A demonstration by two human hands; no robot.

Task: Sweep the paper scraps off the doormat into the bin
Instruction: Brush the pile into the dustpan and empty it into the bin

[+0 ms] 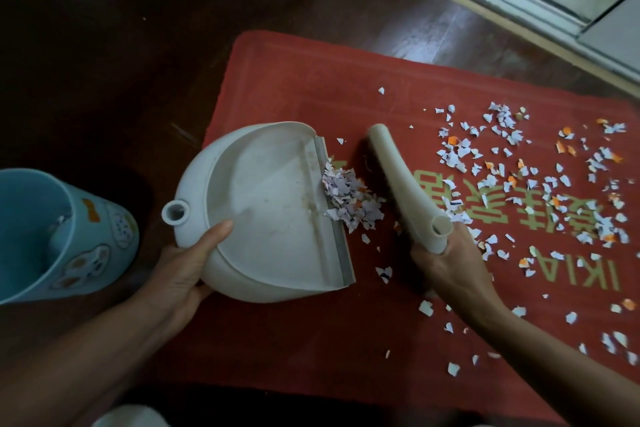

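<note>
Mid-sweep on the red doormat (311,87). With the left hand (180,263), a grip on the rear rim of the white dustpan (270,211): thumb hooked over the edge onto the inner face, fingers underneath and out of sight. With the right hand (446,263), a closed grasp round the handle of the hand brush (398,177), bristles down on the mat, brush head running toward eleven o'clock from the fist.

Between brush and pan, a small heap of paper scraps (349,199), touching the grey rubber lip (332,218) but not yet up on the pan floor, seemingly bare. Many more loose scraps (519,166) strewn from the brush out toward three and four o'clock, a few at five o'clock beside the right forearm. Blue bin (69,236) off the mat on the dark floor (104,45), at nine o'clock of the dustpan, open mouth in view.

To do this stroke well:
- Press the lip flat into the mat's nap to stop anything sliding beneath. Probably calls for a slight forward tilt of the pan.
- Draw the brush toward nine o'clock in short, low strokes, bristles parallel to the lip.
- Carry through over the lip rather than stopping at it.
- Go gently, to avoid flicking the light paper away.
- Rake the far scatter into heaps first, then load.

Only a small part of the job done, by the look of it.
</note>
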